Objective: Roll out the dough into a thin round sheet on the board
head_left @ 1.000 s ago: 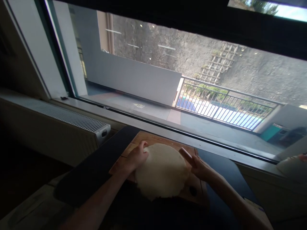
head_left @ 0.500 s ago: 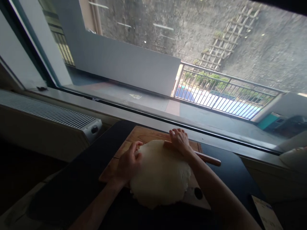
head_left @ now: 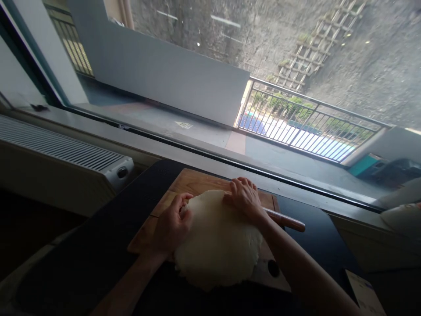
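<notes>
A wide, pale sheet of rolled dough [head_left: 219, 241] lies over a wooden board [head_left: 197, 180] and reaches past its near edge. At the dough's left edge, my left hand [head_left: 174, 219] is closed, with thumb and fingers pinching its rim. Across the far right part of the dough lies a brown rolling pin [head_left: 286, 219]. My right hand [head_left: 245, 195] rests over the pin near its left end, fingers curled down on it. The hand and forearm hide the middle of the pin.
The board sits on a dark table [head_left: 315, 228] against a window sill [head_left: 204, 160]. A white radiator [head_left: 66, 149] stands at the left. A phone-like flat object [head_left: 363, 289] lies at the lower right. Beyond the glass is a railing [head_left: 305, 123].
The view has shifted slightly, so the board and radiator sit a little further left. Both hands keep about the same places on the dough and the rolling pin.
</notes>
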Motion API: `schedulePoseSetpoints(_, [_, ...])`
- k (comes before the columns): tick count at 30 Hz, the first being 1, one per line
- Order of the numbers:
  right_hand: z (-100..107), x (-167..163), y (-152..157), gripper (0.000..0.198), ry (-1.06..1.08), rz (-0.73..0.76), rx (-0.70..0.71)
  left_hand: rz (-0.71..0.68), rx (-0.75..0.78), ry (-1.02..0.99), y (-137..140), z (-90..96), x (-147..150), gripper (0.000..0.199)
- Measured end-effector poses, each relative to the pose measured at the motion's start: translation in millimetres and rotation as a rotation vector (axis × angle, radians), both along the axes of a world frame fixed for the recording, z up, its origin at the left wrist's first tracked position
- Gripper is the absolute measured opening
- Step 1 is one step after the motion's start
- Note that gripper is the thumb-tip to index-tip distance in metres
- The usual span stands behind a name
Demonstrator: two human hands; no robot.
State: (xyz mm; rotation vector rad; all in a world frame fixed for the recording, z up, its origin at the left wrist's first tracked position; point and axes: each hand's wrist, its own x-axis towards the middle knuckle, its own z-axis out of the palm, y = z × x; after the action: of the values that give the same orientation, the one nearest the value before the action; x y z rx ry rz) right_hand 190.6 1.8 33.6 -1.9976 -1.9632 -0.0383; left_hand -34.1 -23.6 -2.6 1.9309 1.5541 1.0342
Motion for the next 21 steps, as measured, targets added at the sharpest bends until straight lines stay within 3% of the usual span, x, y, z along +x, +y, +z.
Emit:
schedulePoseSetpoints(2, [4.8,14.2,22.1,0.041,0.093,-0.054,-0.044,0.051,0.103,0.144,-2.4,5.9,-1.1,0.030])
schedulePoseSetpoints(4, [5.5,30.7,19.1,0.044,0.157,-0.062,-0.025,0.084,0.231,0.285,-2.7,17.9,3.4,0.029])
schedulePoseSetpoints(7, [-3.4,62.5,-20.2,0.040,0.090,-0.108,0.081,0.050,0.363,0.368,4.8,42.8,33.3,0.028])
schedulePoseSetpoints(11, [-16.5,99.3,-73.0,0.031,-0.028,-0.190,0.121,-0.153,0.370,0.413,22.3,60.6,109.4,0.033])
schedulePoseSetpoints(14, [-19.6,104.0,-91.7,0.028,-0.037,-0.178,0.100,-0.313,0.215,0.576,22.6,47.4,148.9,0.043])
schedulePoseSetpoints(16, [-20.8,98.8,-99.0,0.024,-0.031,-0.186,0.094,-0.359,0.165,0.669,16.3,31.8,154.0,0.050])
schedulePoseSetpoints(19, [-21.3,92.1,-100.3,0.020,-0.027,-0.171,0.129,-0.377,0.277,0.700,13.2,15.7,147.5,0.054])
schedulePoseSetpoints(21, [-18.6,94.5,-87.5,0.023,-0.038,-0.186,0.146,-0.354,0.315,0.690,25.0,15.2,150.7,0.055])
